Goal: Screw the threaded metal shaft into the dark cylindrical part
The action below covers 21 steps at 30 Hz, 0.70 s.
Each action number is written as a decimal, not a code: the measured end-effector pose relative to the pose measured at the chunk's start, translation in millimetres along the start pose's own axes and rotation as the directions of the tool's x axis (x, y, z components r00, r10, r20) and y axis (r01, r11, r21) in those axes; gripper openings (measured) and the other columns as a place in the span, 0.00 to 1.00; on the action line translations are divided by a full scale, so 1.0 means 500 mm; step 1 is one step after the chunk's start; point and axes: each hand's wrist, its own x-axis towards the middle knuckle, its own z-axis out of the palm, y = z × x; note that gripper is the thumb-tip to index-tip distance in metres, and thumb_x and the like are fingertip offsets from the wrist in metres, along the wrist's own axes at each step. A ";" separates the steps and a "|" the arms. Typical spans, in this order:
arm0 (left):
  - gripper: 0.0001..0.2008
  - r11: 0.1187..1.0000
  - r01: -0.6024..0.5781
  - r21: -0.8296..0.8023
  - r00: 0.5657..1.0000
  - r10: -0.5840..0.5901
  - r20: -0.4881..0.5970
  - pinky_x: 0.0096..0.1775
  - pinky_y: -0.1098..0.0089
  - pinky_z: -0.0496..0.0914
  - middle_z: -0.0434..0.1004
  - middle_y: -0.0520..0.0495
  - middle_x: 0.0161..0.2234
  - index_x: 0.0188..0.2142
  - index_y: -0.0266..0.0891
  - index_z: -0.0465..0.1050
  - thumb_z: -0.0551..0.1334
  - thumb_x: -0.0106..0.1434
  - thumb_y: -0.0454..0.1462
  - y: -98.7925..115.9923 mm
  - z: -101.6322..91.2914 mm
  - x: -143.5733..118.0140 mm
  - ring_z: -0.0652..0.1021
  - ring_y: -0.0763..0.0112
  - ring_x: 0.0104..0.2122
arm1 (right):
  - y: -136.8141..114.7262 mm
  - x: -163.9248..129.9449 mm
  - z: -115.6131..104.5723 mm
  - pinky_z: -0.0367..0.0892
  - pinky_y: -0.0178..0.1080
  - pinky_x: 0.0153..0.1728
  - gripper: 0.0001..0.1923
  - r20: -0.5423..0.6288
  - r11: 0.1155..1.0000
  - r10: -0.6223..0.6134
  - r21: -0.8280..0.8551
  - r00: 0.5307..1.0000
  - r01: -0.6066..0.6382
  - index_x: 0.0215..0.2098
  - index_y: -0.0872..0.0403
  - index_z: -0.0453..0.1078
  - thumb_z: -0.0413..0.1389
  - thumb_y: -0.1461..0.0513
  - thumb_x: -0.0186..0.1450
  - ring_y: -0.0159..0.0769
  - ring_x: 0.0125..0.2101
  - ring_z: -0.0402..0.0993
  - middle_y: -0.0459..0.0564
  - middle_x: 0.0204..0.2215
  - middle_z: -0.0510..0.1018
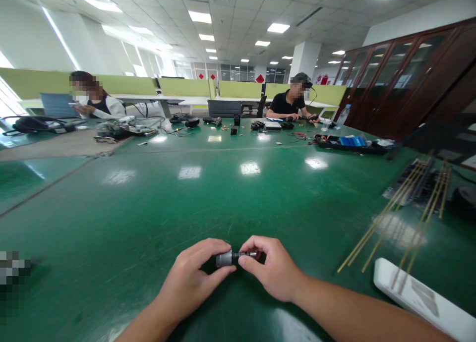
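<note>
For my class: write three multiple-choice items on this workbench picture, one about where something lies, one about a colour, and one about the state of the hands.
1. Where do the thin sticks lie?
A. to the right of the hands
B. to the left of the hands
C. under the hands

2. What colour is the table top?
A. white
B. green
C. red

3. How is the small metal part held?
A. it lies untouched
B. by one hand only
C. between both hands

Answers:
1. A, the sticks fan out over the table at the right edge, one end resting on a white flat device.
2. B, the glossy top is green all over.
3. C, the left hand pinches the grey end and the right hand grips the dark end.
</note>
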 end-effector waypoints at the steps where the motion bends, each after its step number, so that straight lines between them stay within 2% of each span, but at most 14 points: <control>1: 0.17 1.000 0.002 -0.001 1.000 -0.002 -0.002 0.48 0.70 0.74 0.78 0.50 0.44 0.50 0.46 0.72 0.70 0.62 0.38 0.000 0.000 0.000 0.79 0.68 0.45 | 0.000 0.000 0.000 0.61 0.34 0.30 0.06 -0.003 1.000 -0.001 -0.002 1.000 0.001 0.36 0.54 0.76 0.60 0.60 0.65 0.31 0.27 0.67 0.44 0.26 0.74; 21: 0.17 1.000 0.026 0.005 0.999 -0.026 -0.035 0.48 0.69 0.74 0.78 0.49 0.45 0.50 0.46 0.72 0.70 0.63 0.37 -0.002 -0.006 0.002 0.79 0.67 0.44 | 0.005 0.003 0.000 0.62 0.34 0.31 0.05 -0.041 0.998 -0.008 0.059 0.999 0.010 0.37 0.55 0.73 0.59 0.60 0.65 0.31 0.28 0.67 0.44 0.27 0.73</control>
